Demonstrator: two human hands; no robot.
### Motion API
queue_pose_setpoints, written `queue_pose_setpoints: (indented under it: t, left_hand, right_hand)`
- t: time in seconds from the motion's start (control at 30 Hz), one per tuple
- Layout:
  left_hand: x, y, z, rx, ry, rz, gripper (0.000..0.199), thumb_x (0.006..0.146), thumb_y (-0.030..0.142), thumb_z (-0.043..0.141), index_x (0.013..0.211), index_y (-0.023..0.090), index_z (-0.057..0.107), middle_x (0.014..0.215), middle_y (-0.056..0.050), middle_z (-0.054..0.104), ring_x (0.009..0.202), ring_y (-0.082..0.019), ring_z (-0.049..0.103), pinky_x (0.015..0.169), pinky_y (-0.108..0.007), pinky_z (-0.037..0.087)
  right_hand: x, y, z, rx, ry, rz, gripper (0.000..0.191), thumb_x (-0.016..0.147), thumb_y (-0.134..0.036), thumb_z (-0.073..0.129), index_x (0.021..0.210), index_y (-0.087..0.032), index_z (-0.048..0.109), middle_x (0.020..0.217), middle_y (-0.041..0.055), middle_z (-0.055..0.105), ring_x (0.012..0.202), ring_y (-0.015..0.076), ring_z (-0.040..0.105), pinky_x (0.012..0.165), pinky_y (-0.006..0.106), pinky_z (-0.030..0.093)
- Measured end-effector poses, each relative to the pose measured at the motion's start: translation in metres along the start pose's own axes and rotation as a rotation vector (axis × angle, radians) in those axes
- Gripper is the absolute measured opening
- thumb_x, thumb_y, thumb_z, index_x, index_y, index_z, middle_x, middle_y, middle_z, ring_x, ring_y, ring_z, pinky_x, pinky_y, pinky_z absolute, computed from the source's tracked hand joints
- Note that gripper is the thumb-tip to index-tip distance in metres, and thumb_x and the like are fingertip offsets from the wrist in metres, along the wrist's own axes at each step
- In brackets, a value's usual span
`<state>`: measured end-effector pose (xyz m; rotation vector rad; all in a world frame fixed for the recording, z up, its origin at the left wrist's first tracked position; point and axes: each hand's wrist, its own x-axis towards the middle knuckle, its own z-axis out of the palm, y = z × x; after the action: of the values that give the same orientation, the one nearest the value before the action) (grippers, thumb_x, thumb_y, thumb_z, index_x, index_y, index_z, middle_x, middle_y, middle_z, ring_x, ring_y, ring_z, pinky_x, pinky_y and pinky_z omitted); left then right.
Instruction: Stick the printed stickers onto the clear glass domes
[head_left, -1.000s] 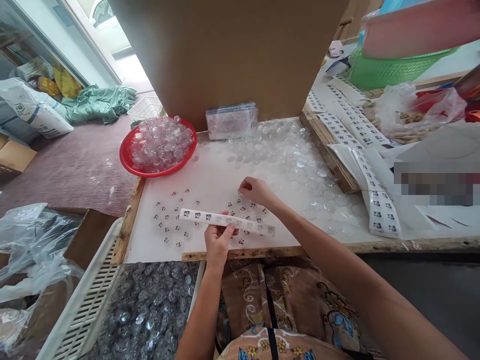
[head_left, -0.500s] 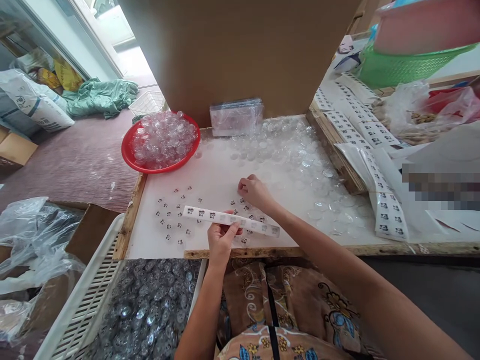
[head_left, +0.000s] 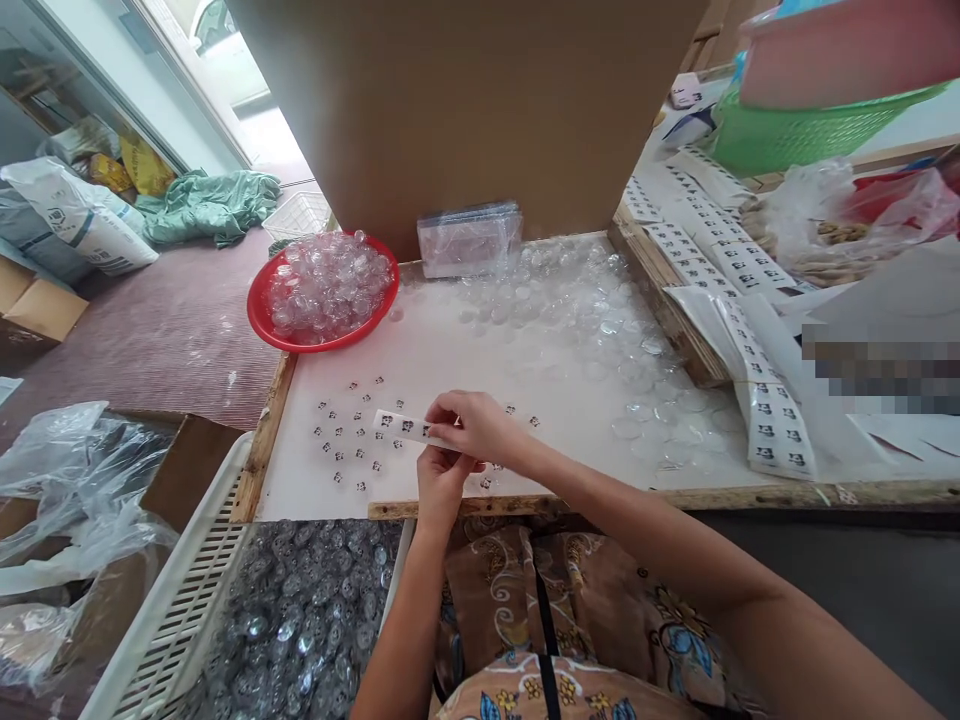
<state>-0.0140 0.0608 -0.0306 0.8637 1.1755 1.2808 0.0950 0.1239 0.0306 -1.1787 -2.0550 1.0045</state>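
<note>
Lower left: white slatted crate [head_left: 187, 592], holding shiny clear pieces [head_left: 300, 620]. Lower centre: left hand [head_left: 442, 485], fingers gripping panda-printed strip [head_left: 396, 426], contact partly hidden. Centre: right hand [head_left: 484, 425], fingers bending over strip; whether pinching, cannot tell. Left of centre: small panda prints [head_left: 339, 432] lying scattered on white counter [head_left: 435, 350]. Upper left of centre: red basin [head_left: 257, 315], holding clear rounds [head_left: 330, 285].
</note>
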Motion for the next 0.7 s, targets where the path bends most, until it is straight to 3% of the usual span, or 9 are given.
queue_pose_setpoints:
  t: [0.13, 0.27, 0.37, 0.5, 0.6, 0.7]
  left_hand:
    - [0.003, -0.004, -0.003, 0.027, 0.018, 0.057, 0.024, 0.062, 0.027, 0.081, 0.072, 0.014, 0.063, 0.057, 0.003, 0.063, 0.055, -0.011, 0.058, 0.051, -0.021, 0.047]
    - [0.000, -0.001, -0.002, 0.023, 0.012, 0.020, 0.025, 0.065, 0.030, 0.080, 0.075, 0.014, 0.064, 0.061, 0.001, 0.065, 0.056, -0.013, 0.061, 0.054, -0.023, 0.051]
    - [-0.003, 0.003, 0.000, 0.027, -0.003, -0.019, 0.031, 0.069, 0.034, 0.079, 0.091, 0.014, 0.068, 0.074, -0.003, 0.070, 0.061, -0.014, 0.065, 0.059, -0.027, 0.056]
    - [-0.004, 0.005, 0.001, 0.043, -0.022, -0.024, 0.036, 0.071, 0.035, 0.078, 0.100, 0.014, 0.070, 0.079, -0.004, 0.071, 0.064, -0.014, 0.065, 0.060, -0.027, 0.058]
    - [-0.004, 0.004, 0.001, 0.031, -0.032, -0.020, 0.036, 0.071, 0.035, 0.078, 0.099, 0.014, 0.071, 0.080, -0.004, 0.070, 0.064, -0.013, 0.064, 0.060, -0.025, 0.058]
    - [-0.004, 0.004, 0.001, 0.023, -0.030, -0.022, 0.035, 0.071, 0.034, 0.078, 0.099, 0.015, 0.071, 0.081, -0.004, 0.070, 0.065, -0.013, 0.065, 0.059, -0.024, 0.058]
  right_hand:
    - [-0.009, -0.011, 0.013, -0.151, 0.127, -0.067, 0.005, 0.084, -0.014, 0.062, 0.083, -0.018, 0.065, 0.082, 0.0039, 0.066, 0.076, 0.0155, 0.058, 0.069, 0.026, 0.040]
    - [-0.008, 0.002, -0.003, 0.043, 0.241, -0.147, 0.006, 0.084, -0.016, 0.060, 0.080, -0.019, 0.063, 0.091, 0.0055, 0.065, 0.083, 0.0155, 0.059, 0.072, 0.026, 0.043]
    - [-0.002, 0.035, -0.036, 0.151, 0.335, 0.039, 0.009, 0.083, -0.026, 0.060, 0.079, -0.019, 0.061, 0.074, 0.0019, 0.063, 0.068, 0.0136, 0.056, 0.063, 0.026, 0.042]
    - [-0.003, 0.090, -0.076, -0.011, 0.354, 0.350, 0.012, 0.078, -0.028, 0.061, 0.071, -0.019, 0.058, 0.065, -0.0002, 0.059, 0.058, 0.0119, 0.049, 0.056, 0.026, 0.036]
    - [-0.009, 0.114, -0.087, -0.162, 0.311, 0.477, 0.011, 0.077, -0.025, 0.060, 0.068, -0.019, 0.057, 0.064, -0.0008, 0.058, 0.058, 0.0117, 0.048, 0.055, 0.025, 0.033]
    - [-0.012, 0.120, -0.085, -0.232, 0.277, 0.514, 0.008, 0.076, -0.023, 0.060, 0.070, -0.019, 0.058, 0.066, -0.0004, 0.059, 0.060, 0.0121, 0.050, 0.056, 0.025, 0.033]
